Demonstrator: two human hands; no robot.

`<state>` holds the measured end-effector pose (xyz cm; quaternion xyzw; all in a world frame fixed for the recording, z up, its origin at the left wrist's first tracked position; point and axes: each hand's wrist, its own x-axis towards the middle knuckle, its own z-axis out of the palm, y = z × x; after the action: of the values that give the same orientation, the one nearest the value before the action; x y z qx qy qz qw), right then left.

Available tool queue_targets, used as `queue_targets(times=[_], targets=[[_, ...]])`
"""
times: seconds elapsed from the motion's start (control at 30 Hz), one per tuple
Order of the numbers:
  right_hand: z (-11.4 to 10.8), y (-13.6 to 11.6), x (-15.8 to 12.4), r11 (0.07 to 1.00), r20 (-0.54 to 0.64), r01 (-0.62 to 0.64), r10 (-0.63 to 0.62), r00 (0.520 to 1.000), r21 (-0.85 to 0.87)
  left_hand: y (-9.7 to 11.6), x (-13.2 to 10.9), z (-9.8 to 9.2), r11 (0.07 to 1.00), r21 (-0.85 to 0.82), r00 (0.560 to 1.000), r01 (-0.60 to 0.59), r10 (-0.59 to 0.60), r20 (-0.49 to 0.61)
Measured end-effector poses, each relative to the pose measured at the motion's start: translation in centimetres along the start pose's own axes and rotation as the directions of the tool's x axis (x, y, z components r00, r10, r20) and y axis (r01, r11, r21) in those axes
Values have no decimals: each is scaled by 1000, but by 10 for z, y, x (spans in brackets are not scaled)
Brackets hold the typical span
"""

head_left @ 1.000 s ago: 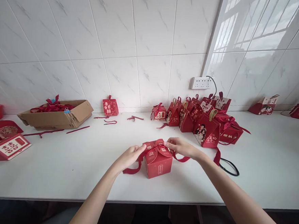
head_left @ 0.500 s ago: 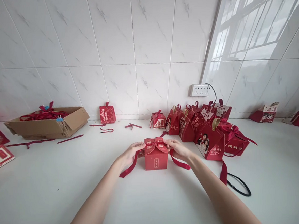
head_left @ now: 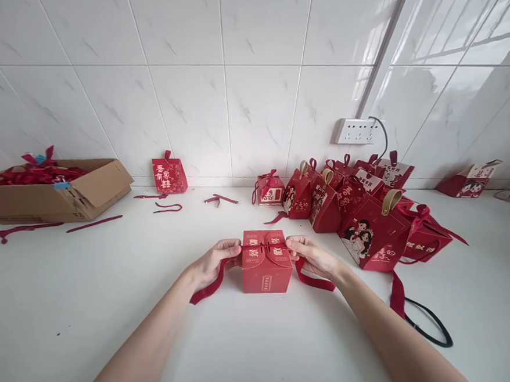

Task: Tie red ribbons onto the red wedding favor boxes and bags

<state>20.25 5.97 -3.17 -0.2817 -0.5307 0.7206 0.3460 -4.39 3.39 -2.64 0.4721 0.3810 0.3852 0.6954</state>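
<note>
A red box (head_left: 266, 276) with gold print stands upright on the white table, its curved top flaps lying flat. A dark red ribbon (head_left: 211, 288) runs across the top through the flaps. At the box's left side, my left hand (head_left: 219, 259) pinches the ribbon between thumb and fingers, and a loose end hangs below it. My right hand (head_left: 310, 255) pinches the ribbon at the right side, with the other end trailing on the table. Both hands are closed beside the top edges of the box.
Several red gift boxes (head_left: 376, 234) crowd the right, near a black loop (head_left: 435, 329). A cardboard box (head_left: 101, 195) of ribbons stands at the left. Ribbon scraps (head_left: 94, 224), a small box (head_left: 269, 191) and a red bag (head_left: 169, 175) lie towards the wall, below a socket strip (head_left: 357, 132).
The top flaps, raised before, now lie flat. My hands have moved slightly apart with the ribbon drawn across the top. The view has tilted down and come closer.
</note>
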Motion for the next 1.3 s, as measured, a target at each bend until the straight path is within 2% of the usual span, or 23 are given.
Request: queue_targets(times=[0.17,0.3,0.4,0.57,0.7,0.8,0.87,0.93,1.03,1.1,1.2,1.3], targets=[[-3,-13,-13,999,-22,32,-33,999,-43,4,-6,8,1000,13,1000,9,-9,25],[5,-35,-30,939,-39,186,-206,978,-290,7,-9,21,999,49,994,22,-27,110],[17,-44,-39,873,-27,224,-261,965,-434,6,-10,29,996,90,989,12,-25,146],[40,-33,-34,891,-201,114,-222,954,-440,6,-13,35,993,122,986,-5,-16,165],[53,-24,-28,844,-279,144,-325,904,-517,12,-16,35,981,187,980,58,-92,177],[56,-25,-30,766,-213,170,-373,903,-620,24,-23,35,933,321,970,162,-211,124],[56,-25,-32,709,-140,189,-378,915,-680,35,-31,36,903,400,980,156,-191,49],[56,-25,-33,680,-95,206,-378,921,-704,45,-39,39,849,522,996,79,-93,1],[55,-19,-32,719,-128,215,-391,912,-661,57,-48,44,667,744,999,-41,39,20],[53,-15,-29,778,-175,217,-385,906,-589,63,-52,49,559,828,997,-43,72,3],[52,-13,-27,817,-214,200,-364,906,-541,71,-56,58,432,901,994,35,74,-75],[54,-16,-28,813,-217,161,-331,918,-560,81,-56,68,319,947,989,-29,144,-18]])
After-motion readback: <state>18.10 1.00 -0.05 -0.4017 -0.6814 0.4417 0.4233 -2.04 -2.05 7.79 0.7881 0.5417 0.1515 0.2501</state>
